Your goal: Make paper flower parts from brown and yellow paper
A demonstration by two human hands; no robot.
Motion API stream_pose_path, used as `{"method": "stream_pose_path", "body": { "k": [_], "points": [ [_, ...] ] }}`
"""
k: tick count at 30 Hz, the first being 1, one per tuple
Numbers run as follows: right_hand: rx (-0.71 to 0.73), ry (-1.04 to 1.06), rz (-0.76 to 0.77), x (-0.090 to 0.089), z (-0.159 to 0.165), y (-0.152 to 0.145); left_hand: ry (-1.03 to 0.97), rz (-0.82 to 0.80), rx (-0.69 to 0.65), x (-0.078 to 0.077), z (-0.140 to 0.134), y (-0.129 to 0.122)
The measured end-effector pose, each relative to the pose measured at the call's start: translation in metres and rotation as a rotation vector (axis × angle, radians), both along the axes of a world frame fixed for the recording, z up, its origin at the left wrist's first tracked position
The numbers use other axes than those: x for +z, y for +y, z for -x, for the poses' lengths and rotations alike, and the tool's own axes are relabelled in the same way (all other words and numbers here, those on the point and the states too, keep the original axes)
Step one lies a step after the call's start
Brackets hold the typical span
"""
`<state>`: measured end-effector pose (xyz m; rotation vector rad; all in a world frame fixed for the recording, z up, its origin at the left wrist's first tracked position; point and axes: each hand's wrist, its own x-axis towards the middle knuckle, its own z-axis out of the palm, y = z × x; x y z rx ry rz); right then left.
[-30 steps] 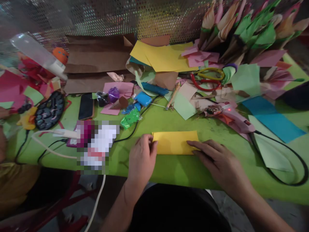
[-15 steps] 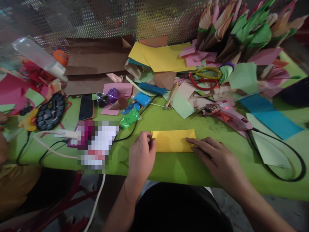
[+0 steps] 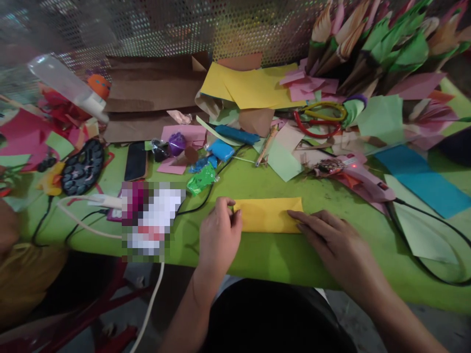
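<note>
A strip of folded yellow paper (image 3: 268, 215) lies on the green tabletop in front of me, its long side running left to right. My left hand (image 3: 221, 233) pinches the strip's left end, thumb towards me and the other fingers curled. At the right end, my right hand (image 3: 333, 238) rests with its fingers stretched out, the tips touching the paper. It presses from above and does not wrap round the strip.
A pink glue gun (image 3: 364, 179) with a lit red light and a black cord lies right. Scissors (image 3: 320, 120), yellow sheets (image 3: 250, 88) and paper cones (image 3: 368, 54) sit behind. On the left are a dark phone (image 3: 136, 162), a blurred-out item (image 3: 156, 220) and another person's arm (image 3: 7, 225).
The view has shifted slightly, so things appear a little further right. Both hands keep the same hold on the yellow paper.
</note>
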<state>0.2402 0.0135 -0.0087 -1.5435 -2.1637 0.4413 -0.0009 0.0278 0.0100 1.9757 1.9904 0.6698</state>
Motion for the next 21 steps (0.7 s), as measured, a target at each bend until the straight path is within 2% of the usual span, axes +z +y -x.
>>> {"method": "stream_pose_path", "body": {
  "k": [7,14,18,21],
  "points": [
    [0.0,0.007,-0.024,-0.003,0.001,0.0,0.028,-0.004,-0.015,-0.001,0.0,-0.001],
    [-0.014,-0.019,-0.056,-0.001,0.005,0.0,0.192,-0.03,-0.057,-0.002,0.0,-0.001],
    [-0.041,-0.044,-0.071,0.001,0.01,0.0,0.334,-0.149,-0.167,-0.002,-0.002,0.0],
    [-0.055,-0.068,-0.074,0.002,0.012,0.0,0.454,-0.241,-0.33,-0.002,-0.003,0.002]
  ]
}}
